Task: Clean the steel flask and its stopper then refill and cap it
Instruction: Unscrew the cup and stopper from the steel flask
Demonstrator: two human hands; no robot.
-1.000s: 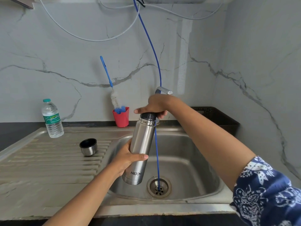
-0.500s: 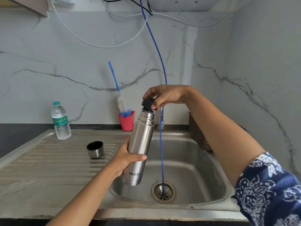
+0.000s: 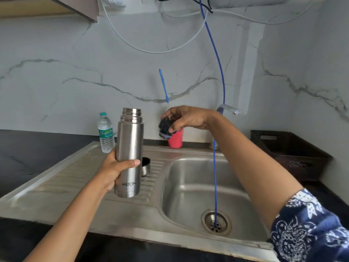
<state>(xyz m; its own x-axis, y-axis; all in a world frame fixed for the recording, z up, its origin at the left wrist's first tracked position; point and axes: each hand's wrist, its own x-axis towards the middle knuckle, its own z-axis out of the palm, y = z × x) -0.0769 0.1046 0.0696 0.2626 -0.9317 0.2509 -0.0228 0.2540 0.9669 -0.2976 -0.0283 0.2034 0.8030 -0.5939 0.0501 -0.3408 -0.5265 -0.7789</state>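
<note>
Holding the flask (image 3: 130,137) upright above the draining board (image 3: 56,186), the left grip (image 3: 111,169) curls round its body; the right grip (image 3: 187,118) pinches the black stopper (image 3: 164,128) near the open neck, not touching it.

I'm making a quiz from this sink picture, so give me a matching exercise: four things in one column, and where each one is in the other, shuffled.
Things
1. steel flask
2. stopper
3. water bottle
4. small steel cup

Places
A. held in the right hand, off the flask
B. on the ribbed drainboard, partly behind the flask
C. upright in the left hand, mouth open
D. standing by the wall, left of the flask

Pairs: 1-C, 2-A, 3-D, 4-B
</note>
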